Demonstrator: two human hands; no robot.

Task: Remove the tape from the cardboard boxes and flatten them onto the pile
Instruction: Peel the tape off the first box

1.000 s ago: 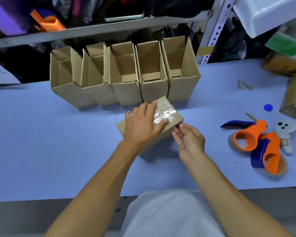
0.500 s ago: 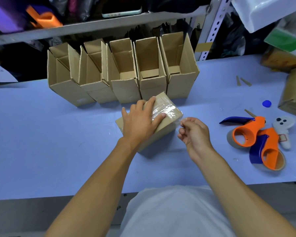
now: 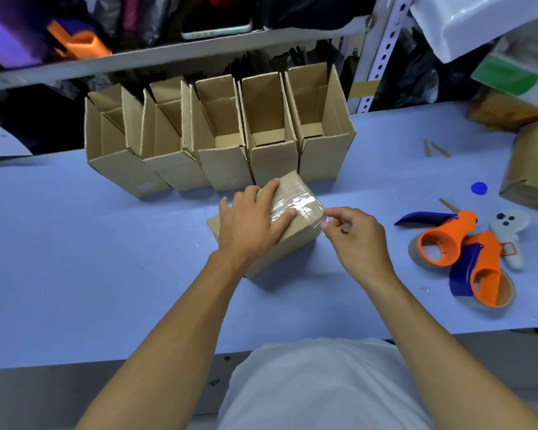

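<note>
- Cardboard box point(image 3: 295, 240) lies partly hidden under my flat left hand point(image 3: 251, 224).
- Right hand point(image 3: 356, 240) pinches clear tape point(image 3: 305, 209) at its right edge.
- Bare table point(image 3: 75, 259) lies left.

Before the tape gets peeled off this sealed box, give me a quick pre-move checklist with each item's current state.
1. Left hand pressing flat on the sealed box: ok.
2. Right hand pinching the clear tape end at the box's right edge: ok.
3. Tape already lifted off the top: not ok, it lies stuck across.
4. Box resting on the blue table: ok.
5. Pile to flatten onto visible: cannot tell.
</note>
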